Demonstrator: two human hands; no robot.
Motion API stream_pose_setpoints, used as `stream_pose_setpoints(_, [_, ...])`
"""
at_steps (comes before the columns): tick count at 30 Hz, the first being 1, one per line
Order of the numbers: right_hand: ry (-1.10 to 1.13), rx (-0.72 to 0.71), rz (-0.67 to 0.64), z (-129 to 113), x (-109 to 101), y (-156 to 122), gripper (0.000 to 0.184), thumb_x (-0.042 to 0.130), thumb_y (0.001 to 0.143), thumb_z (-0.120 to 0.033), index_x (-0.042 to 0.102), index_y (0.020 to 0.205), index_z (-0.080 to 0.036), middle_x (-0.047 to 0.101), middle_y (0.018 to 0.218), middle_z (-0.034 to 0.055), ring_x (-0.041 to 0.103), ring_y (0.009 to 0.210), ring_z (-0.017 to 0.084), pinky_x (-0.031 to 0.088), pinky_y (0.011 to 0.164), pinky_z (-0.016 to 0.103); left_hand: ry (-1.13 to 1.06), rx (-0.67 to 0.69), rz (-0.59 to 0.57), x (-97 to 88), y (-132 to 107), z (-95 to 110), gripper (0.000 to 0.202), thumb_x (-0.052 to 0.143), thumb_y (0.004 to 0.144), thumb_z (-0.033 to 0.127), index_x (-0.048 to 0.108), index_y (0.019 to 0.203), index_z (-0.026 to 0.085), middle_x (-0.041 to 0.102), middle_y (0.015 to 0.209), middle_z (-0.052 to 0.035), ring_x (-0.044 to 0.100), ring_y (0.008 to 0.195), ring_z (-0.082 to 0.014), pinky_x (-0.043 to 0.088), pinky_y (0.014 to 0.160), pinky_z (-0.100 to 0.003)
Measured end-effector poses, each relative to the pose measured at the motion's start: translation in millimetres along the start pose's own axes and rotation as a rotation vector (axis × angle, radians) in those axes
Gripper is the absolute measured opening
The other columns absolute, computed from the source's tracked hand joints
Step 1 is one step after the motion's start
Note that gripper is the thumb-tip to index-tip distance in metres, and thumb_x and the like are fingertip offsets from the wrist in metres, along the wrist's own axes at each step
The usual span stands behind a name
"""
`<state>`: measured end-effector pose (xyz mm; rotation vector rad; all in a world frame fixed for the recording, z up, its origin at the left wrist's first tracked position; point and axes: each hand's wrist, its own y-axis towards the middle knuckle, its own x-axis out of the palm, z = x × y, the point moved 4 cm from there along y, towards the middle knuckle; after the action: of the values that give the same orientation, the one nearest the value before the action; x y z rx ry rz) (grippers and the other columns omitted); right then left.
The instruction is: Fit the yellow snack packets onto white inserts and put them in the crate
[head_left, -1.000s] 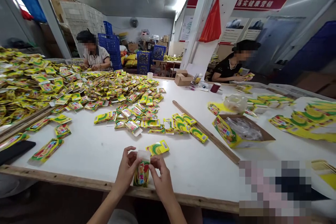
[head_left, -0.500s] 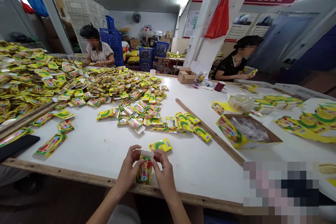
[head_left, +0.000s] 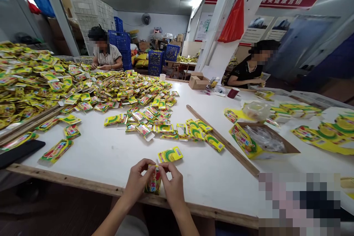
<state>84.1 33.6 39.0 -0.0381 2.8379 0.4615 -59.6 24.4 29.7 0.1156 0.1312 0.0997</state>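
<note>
Between my two hands, at the table's near edge, a small yellow and green printed carton (head_left: 153, 183) stands upright with its front towards me. My left hand (head_left: 138, 177) grips its upper left side, thumb on the front near the top. My right hand (head_left: 172, 181) pinches the upper right side in the same way. Both thumbs press close to the carton's top, where the flap now lies folded down. Just beyond my fingers another yellow carton (head_left: 170, 154) lies on the white table (head_left: 116, 155).
A large heap of cartons (head_left: 91, 88) covers the far left. A wooden strip (head_left: 221, 140) runs along the table at right, beside an open display box (head_left: 260, 140) holding clear plastic. A dark flat object (head_left: 22, 153) lies at left. Two people (head_left: 106, 57) sit across the table.
The carton's white top flap, raised before, is now folded down under my thumbs. My thumbs have moved up and inward to the top edge. The view has shifted slightly.
</note>
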Motion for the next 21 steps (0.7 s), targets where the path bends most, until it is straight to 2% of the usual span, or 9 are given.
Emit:
stream_pose_setpoints(2, [-0.009,0.018,-0.005,-1.2,-0.5,3.6,0.015,0.056,0.088,-0.029,0.066,0.083,-0.019,0.069,0.077,0.0034,0.064,0.071,0.018,0.049,0.069,0.026,-0.010,-0.009,0.021,0.5,2.8,1.3,0.019,0.064,0.081,0.036,0.064,0.082,0.017,0.066,0.073,-0.0011,0.060,0.067,-0.0159,0.049,0.063,-0.025])
stream_pose_setpoints(5, [-0.006,0.021,-0.014,-0.6,-1.0,4.2,0.017,0.055,0.089,-0.030,0.065,0.082,-0.019,0.070,0.076,0.0032,0.064,0.071,0.018,0.049,0.068,0.025,-0.048,-0.019,0.013,1.2,2.5,-0.9,0.019,0.064,0.081,0.036,0.065,0.083,0.017,0.065,0.072,-0.0003,0.060,0.067,-0.0154,0.048,0.063,-0.024])
stream_pose_setpoints(8, [0.026,0.009,-0.017,2.8,-0.8,-1.8,0.016,0.056,0.089,-0.031,0.067,0.089,-0.018,0.071,0.082,0.0043,0.066,0.074,0.018,0.051,0.069,0.026,-0.098,-0.041,-0.025,0.4,-2.8,-7.3,0.022,0.064,0.081,0.037,0.066,0.090,0.017,0.068,0.080,-0.0029,0.063,0.076,-0.0180,0.050,0.070,-0.026])
stream_pose_setpoints(11, [0.056,0.006,-0.017,4.6,-0.1,-7.3,0.017,0.056,0.088,-0.031,0.067,0.091,-0.019,0.072,0.084,0.0047,0.066,0.076,0.018,0.052,0.070,0.026,-0.142,-0.048,-0.048,-1.4,-7.1,-9.5,0.024,0.065,0.080,0.037,0.067,0.090,0.016,0.070,0.090,-0.0059,0.064,0.085,-0.0208,0.051,0.077,-0.029])
stream_pose_setpoints(16, [0.042,0.043,-0.014,0.1,-1.3,-2.5,0.016,0.057,0.087,-0.032,0.067,0.086,-0.019,0.071,0.078,0.0037,0.066,0.072,0.019,0.051,0.067,0.026,-0.060,-0.047,-0.021,-2.1,-3.2,-1.2,0.025,0.063,0.081,0.039,0.067,0.092,0.016,0.067,0.072,-0.0010,0.062,0.069,-0.0169,0.049,0.065,-0.025])
stream_pose_setpoints(21, [0.018,0.046,-0.037,-5.6,-4.3,5.4,0.018,0.056,0.087,-0.032,0.065,0.080,-0.019,0.069,0.075,0.0027,0.064,0.071,0.019,0.049,0.069,0.026,-0.006,-0.023,-0.045,-0.1,7.8,9.1,0.022,0.061,0.082,0.037,0.068,0.079,0.016,0.069,0.073,-0.0026,0.062,0.068,-0.0173,0.050,0.065,-0.025])
